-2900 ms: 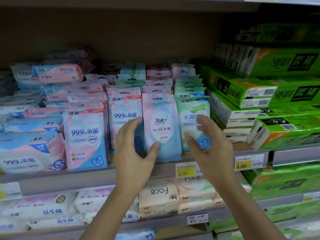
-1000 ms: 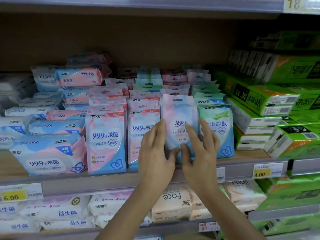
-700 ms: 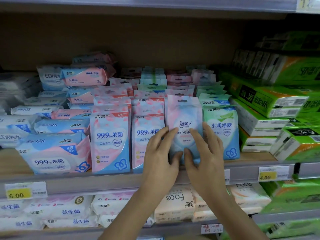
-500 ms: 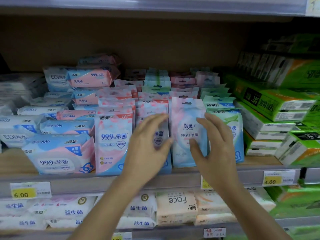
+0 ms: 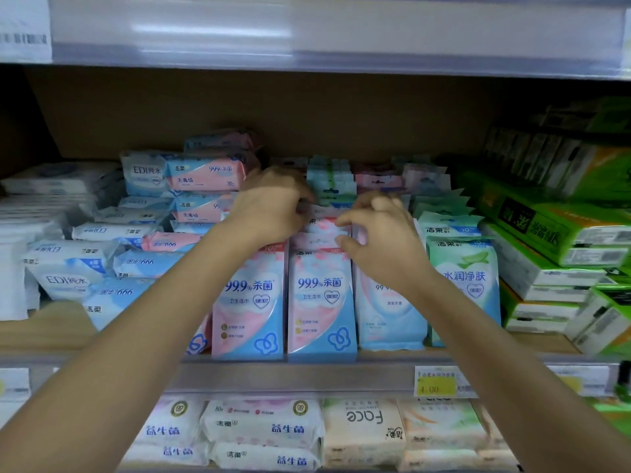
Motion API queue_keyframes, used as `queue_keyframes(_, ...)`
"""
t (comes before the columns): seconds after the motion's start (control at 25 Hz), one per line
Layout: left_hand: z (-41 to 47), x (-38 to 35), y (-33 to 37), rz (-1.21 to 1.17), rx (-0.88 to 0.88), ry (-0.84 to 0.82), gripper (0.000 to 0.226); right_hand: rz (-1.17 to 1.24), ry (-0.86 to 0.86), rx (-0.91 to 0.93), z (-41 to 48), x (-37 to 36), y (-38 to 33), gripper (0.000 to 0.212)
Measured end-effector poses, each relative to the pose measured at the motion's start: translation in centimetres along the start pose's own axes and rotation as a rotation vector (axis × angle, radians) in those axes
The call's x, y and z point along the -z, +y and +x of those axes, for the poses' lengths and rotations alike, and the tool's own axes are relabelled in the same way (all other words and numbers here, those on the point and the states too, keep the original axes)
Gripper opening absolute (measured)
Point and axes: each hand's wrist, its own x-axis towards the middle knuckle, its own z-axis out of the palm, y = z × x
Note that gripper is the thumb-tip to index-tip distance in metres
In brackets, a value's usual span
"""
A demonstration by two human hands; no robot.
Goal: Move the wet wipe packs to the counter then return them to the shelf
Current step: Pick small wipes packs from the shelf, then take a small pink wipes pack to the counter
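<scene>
Upright pink-and-blue wet wipe packs (image 5: pixel 321 302) stand in rows on the middle shelf (image 5: pixel 307 373). Both my hands reach over the front packs to the tops of the packs standing behind them. My left hand (image 5: pixel 269 203) is curled over those tops, its fingertips hidden behind the back of the hand. Just to its right, my right hand (image 5: pixel 379 244) pinches the top edge of a pink pack (image 5: pixel 326 230) between thumb and forefinger. A pale blue pack (image 5: pixel 389 315) stands partly behind my right wrist, with a green pack (image 5: pixel 464 278) beside it.
Flat wipe packs (image 5: pixel 205 177) are stacked at the left of the shelf. Green tissue boxes (image 5: pixel 546 230) are piled at the right. The shelf above (image 5: pixel 307 35) hangs low over my hands. Tissue packs (image 5: pixel 362 428) fill the shelf below.
My hands have left the front of the pale blue pack and moved up and deeper, onto the tops of the pink packs behind the front row. The camera has come closer.
</scene>
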Motion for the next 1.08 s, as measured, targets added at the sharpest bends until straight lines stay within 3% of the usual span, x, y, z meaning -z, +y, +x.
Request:
queue_keyframes(0.16, 0.6, -0.7, 0.0, -0.016, 0.017, -0.008, 0.016, -0.142, -0.062, -0.067, 0.6, -0.7, -0.6, 0.024)
queue_keyframes(0.28, 0.5, -0.6, -0.1, -0.09, 0.036, -0.02, 0.015, -0.182, -0.007, -0.069, 0.9, -1.2, -0.9, 0.006)
queue_keyframes(0.36, 0.3, -0.3, -0.2, -0.188, 0.061, -0.011, 0.012, -0.144, 0.062, -0.028, 0.7, -1.5, -0.6, 0.008)
queue_keyframes(0.52, -0.7, 1.7, 0.6, -0.594, 0.109, -0.069, 0.004, 0.035, 0.268, 0.175, -0.5, -0.6, 0.0, 0.01)
queue_keyframes(0.72, -2.9, 2.7, 1.9, -0.694, 0.01, -0.069, 0.018, 0.351, 0.236, 0.367, -2.1, 1.2, -0.4, 0.005)
queue_keyframes(1.08, -5.1, 1.8, 1.3, -1.024, 0.28, -0.186, 0.04, 0.874, 0.023, 0.069, -6.0, -0.3, 0.6, 0.009)
